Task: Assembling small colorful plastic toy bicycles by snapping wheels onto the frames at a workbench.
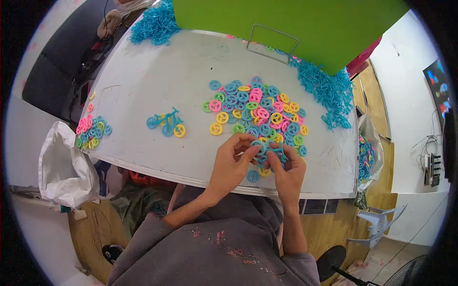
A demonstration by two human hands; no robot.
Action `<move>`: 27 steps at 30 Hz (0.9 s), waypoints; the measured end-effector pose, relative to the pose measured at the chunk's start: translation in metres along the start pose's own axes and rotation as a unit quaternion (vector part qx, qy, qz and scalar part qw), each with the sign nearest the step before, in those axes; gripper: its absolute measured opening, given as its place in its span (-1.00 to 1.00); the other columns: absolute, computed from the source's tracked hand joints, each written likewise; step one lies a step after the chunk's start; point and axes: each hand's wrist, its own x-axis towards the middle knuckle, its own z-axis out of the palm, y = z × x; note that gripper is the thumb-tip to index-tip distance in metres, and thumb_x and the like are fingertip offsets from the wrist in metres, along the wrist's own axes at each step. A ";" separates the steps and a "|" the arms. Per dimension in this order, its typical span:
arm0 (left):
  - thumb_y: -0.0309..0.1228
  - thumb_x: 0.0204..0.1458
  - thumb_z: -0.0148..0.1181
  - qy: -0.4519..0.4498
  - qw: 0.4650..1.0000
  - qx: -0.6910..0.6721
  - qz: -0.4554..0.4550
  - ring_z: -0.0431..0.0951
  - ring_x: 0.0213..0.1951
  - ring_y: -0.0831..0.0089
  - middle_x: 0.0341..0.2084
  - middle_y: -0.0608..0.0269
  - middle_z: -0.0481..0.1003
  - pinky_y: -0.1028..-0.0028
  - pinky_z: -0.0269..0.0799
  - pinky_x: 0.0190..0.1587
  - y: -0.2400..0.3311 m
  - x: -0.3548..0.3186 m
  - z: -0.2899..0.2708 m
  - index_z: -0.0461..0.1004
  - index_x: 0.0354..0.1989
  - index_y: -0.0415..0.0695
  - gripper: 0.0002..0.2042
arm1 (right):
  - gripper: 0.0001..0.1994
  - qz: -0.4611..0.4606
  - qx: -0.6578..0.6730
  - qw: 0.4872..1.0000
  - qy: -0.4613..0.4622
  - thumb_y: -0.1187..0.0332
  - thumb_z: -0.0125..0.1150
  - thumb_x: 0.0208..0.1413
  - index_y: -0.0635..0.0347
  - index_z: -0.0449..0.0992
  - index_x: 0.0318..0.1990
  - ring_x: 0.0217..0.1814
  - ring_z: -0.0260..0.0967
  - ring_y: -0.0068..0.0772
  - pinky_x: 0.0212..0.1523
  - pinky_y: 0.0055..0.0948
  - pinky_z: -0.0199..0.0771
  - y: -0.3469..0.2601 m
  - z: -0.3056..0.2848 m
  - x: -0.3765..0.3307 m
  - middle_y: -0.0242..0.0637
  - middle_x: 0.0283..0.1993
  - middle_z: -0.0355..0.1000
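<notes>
1. The small blue toy bike frame point(270, 151) sits between both hands at the table's near edge. It looks light, thin and bendy.
2. The left hand point(232, 164) pinches a blue wheel point(258, 145) onto it; the right hand point(287, 172) clamps the frame.
3. The wheel pile point(255, 112) lies at 12 o'clock, a finished bike point(167, 123) at 10 o'clock.

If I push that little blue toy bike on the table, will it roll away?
Probably not: the toy bike lies flat on its side, so it would likely slide. It looks like thin plastic, probably light and stiff, maybe snappable.

White bag point(64, 164) left; screen point(439, 90) right
</notes>
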 end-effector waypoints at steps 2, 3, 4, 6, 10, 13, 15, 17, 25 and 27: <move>-0.51 0.15 0.07 -0.001 1.000 -0.021 0.000 0.53 -0.28 0.50 -0.31 0.19 0.50 0.49 0.52 -0.25 -0.003 0.000 0.001 0.36 -0.12 -0.29 -0.83 | -0.82 -0.041 0.033 0.998 0.023 0.54 0.20 0.10 0.36 0.49 -0.13 -0.41 0.38 -0.65 -0.40 -0.65 0.37 -0.003 0.003 -0.001 -0.38 -0.42 0.44; -0.51 0.16 0.07 -0.001 0.999 -0.041 -0.001 0.53 -0.28 0.50 -0.31 0.19 0.50 0.49 0.52 -0.24 -0.004 -0.001 0.002 0.37 -0.11 -0.29 -0.83 | -0.82 -0.041 0.033 0.998 0.023 0.54 0.20 0.10 0.36 0.49 -0.13 -0.41 0.38 -0.65 -0.40 -0.65 0.37 -0.004 0.003 -0.001 -0.38 -0.42 0.44; -0.51 0.16 0.07 -0.001 0.999 -0.041 0.000 0.53 -0.28 0.50 -0.31 0.19 0.50 0.49 0.52 -0.24 -0.005 -0.002 0.004 0.37 -0.11 -0.29 -0.83 | -0.83 -0.034 0.026 0.999 0.026 0.54 0.21 0.09 0.37 0.50 -0.15 -0.41 0.38 -0.64 -0.39 -0.64 0.38 -0.006 0.003 -0.001 -0.38 -0.42 0.45; -0.49 0.16 0.07 0.022 0.999 -0.036 -0.007 0.54 -0.27 0.47 -0.29 0.17 0.51 0.48 0.53 -0.23 -0.005 -0.005 0.008 0.36 -0.09 -0.28 -0.81 | -0.83 -0.028 0.020 0.999 0.028 0.55 0.22 0.07 0.37 0.51 -0.17 -0.41 0.39 -0.63 -0.39 -0.63 0.38 -0.006 0.001 0.000 -0.38 -0.42 0.45; -0.48 0.17 0.07 -0.003 0.989 -0.115 -0.089 0.54 -0.26 0.46 -0.28 0.16 0.51 0.47 0.54 -0.22 -0.002 -0.002 0.005 0.36 -0.08 -0.28 -0.80 | -0.84 -0.065 -0.011 0.998 -0.001 0.56 0.25 0.04 0.37 0.53 -0.20 -0.37 0.41 -0.60 -0.33 -0.60 0.41 0.000 -0.008 0.001 -0.33 -0.37 0.48; -0.48 0.17 0.07 -0.020 0.993 -0.094 -0.063 0.53 -0.22 0.46 -0.24 0.16 0.49 0.46 0.54 -0.20 -0.011 0.000 0.001 0.34 -0.07 -0.27 -0.80 | -0.85 -0.052 0.001 0.999 -0.005 0.57 0.27 0.02 0.37 0.54 -0.23 -0.34 0.41 -0.60 -0.30 -0.59 0.42 -0.005 -0.009 0.002 -0.31 -0.34 0.50; -0.49 0.18 0.06 -0.024 0.995 -0.095 -0.016 0.51 -0.18 0.47 -0.21 0.17 0.48 0.44 0.54 -0.17 -0.014 0.000 0.003 0.32 -0.10 -0.25 -0.83 | -0.86 -0.044 -0.003 0.999 -0.003 0.58 0.27 0.02 0.37 0.54 -0.24 -0.33 0.41 -0.59 -0.28 -0.59 0.42 -0.006 -0.009 0.002 -0.30 -0.33 0.51; -0.51 0.18 0.04 -0.026 0.996 -0.086 -0.018 0.51 -0.17 0.47 -0.20 0.17 0.47 0.43 0.54 -0.16 -0.011 0.000 0.004 0.31 -0.12 -0.24 -0.85 | -0.87 -0.056 -0.017 0.998 0.021 0.56 0.29 0.02 0.37 0.55 -0.26 -0.32 0.42 -0.58 -0.26 -0.58 0.43 -0.004 -0.008 0.001 -0.29 -0.32 0.51; -0.63 0.14 0.00 -0.029 0.999 -0.036 -0.023 0.47 -0.17 0.54 -0.22 0.20 0.47 0.49 0.47 -0.12 -0.022 0.006 -0.004 0.32 -0.19 -0.23 -0.90 | -0.87 -0.020 -0.020 1.000 0.012 0.50 0.30 0.04 0.35 0.53 -0.27 -0.33 0.41 -0.60 -0.26 -0.60 0.41 0.010 -0.003 0.000 -0.34 -0.33 0.50; -0.67 0.10 0.04 -0.007 1.000 0.012 0.022 0.47 -0.20 0.57 -0.24 0.22 0.46 0.53 0.45 -0.15 -0.021 0.004 -0.001 0.35 -0.22 -0.25 -0.89 | -0.87 0.012 -0.001 1.000 0.012 0.51 0.29 0.05 0.35 0.53 -0.26 -0.34 0.41 -0.60 -0.26 -0.60 0.41 0.009 -0.001 0.000 -0.34 -0.33 0.50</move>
